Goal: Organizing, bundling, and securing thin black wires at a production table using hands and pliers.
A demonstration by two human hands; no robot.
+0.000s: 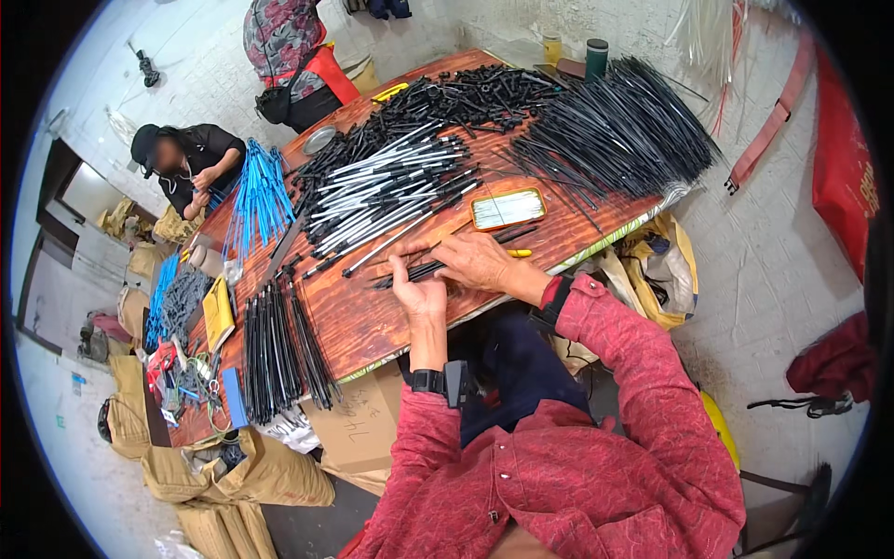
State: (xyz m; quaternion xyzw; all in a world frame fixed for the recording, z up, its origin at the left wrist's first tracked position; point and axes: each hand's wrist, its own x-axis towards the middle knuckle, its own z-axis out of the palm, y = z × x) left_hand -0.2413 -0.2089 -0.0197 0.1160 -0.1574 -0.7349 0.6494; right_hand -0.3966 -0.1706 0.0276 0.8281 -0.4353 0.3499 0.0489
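Observation:
My left hand (422, 296) is at the table's near edge, thumb raised and fingers curled, at one end of a thin black rod (424, 268). Close beside it, my right hand (477, 262) bends its fingers over the same rod. Part of the grip is hidden. More black rods (521, 232) lie under and beyond my right hand, along with a yellow-handled item (520, 252). Just past the hands stands a yellow-rimmed tray (475, 216) holding small white sticks. A pile of silver rods with black ends (382, 191) spreads beyond my left hand.
Black fittings (466, 98) and long black rods (624, 130) cover the table's far side. Bundled black rods (279, 354), a yellow packet (219, 314) and blue rods (261, 191) are at left. A person (191, 168) works beyond; another (296, 70) stands behind. Sacks (666, 270) flank the table.

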